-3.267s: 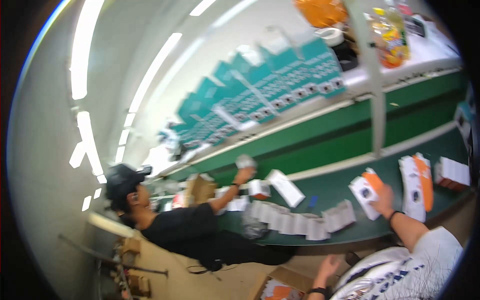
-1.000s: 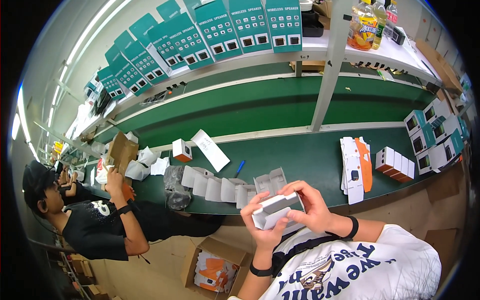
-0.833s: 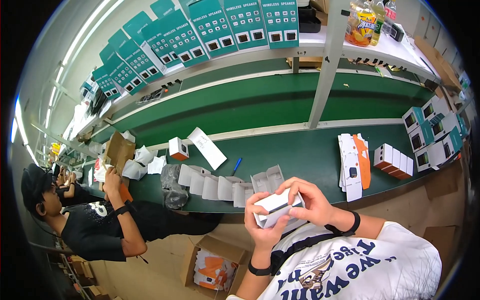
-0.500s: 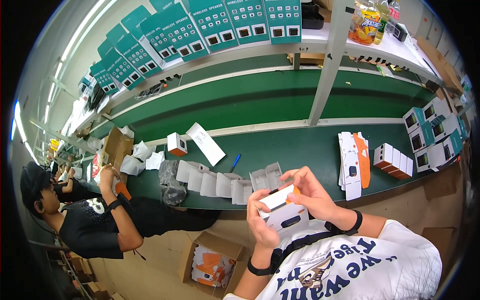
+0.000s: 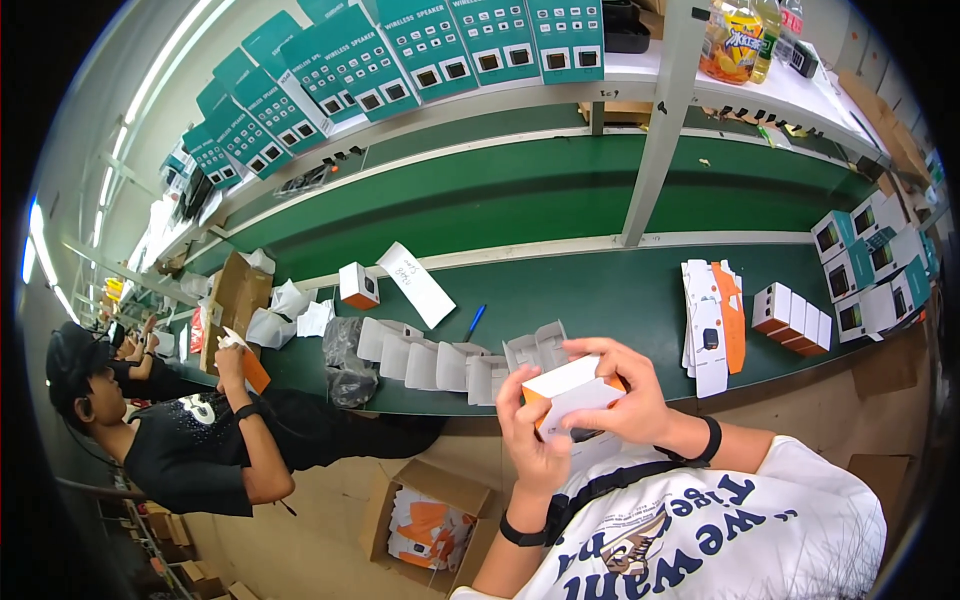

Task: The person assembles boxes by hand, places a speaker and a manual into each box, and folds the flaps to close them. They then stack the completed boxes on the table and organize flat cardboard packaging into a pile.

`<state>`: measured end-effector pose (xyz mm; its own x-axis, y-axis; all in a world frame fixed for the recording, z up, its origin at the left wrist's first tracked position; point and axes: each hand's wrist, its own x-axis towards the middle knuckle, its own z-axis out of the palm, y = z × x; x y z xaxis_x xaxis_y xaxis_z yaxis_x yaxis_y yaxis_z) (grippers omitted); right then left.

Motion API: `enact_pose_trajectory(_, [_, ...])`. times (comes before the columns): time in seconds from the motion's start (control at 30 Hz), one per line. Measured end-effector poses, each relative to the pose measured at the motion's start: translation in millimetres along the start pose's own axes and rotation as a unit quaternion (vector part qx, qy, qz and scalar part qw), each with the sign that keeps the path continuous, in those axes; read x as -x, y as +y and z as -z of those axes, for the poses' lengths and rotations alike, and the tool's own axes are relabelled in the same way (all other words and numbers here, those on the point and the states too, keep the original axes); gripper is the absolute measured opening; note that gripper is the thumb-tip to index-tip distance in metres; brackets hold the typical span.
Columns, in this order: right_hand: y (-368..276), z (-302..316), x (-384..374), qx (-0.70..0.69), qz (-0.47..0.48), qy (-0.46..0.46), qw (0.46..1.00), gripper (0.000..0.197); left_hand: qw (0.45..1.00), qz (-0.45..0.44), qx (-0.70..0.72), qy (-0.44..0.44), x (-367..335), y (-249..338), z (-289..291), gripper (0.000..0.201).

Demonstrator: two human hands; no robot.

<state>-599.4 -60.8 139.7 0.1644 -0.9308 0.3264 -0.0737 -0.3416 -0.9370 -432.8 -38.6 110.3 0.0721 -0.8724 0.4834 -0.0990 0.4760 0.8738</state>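
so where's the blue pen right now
In the head view the blue pen lies on the green belt, centre-left, between the white paper slip and the row of open white trays.

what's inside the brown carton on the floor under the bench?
The open brown carton holds a jumbled stack of flat white-and-orange packaging pieces. Only the top layer shows; the carton's walls and flaps cover whatever lies below it, so its depth and any other contents cannot be seen.

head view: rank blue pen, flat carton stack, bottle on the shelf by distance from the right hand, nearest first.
From the right hand:
1. Blue pen, on the belt, up-left.
2. Flat carton stack, on the belt, right; close to the pen's distance, hard to separate.
3. Bottle, top shelf, clearly farthest.
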Motion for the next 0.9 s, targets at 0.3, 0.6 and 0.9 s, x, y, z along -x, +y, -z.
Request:
enact_pose_trajectory(0.3, [-10,-7,8,-0.128,-0.020,-0.009,0.992,0.032,0.986,-0.132,-0.102,0.016,5,14,-2,0.073])
enact_pose_trajectory(0.6, [-15,1,6,-0.347,-0.259,-0.043,0.900,0.072,0.943,-0.247,-0.222,-0.029,-1,25,-2,0.089])
enact_pose_trajectory(0.9, [-10,15,7,-0.374,-0.218,-0.064,0.899,0.063,0.937,-0.283,-0.206,-0.010,3,13,-2,0.085])
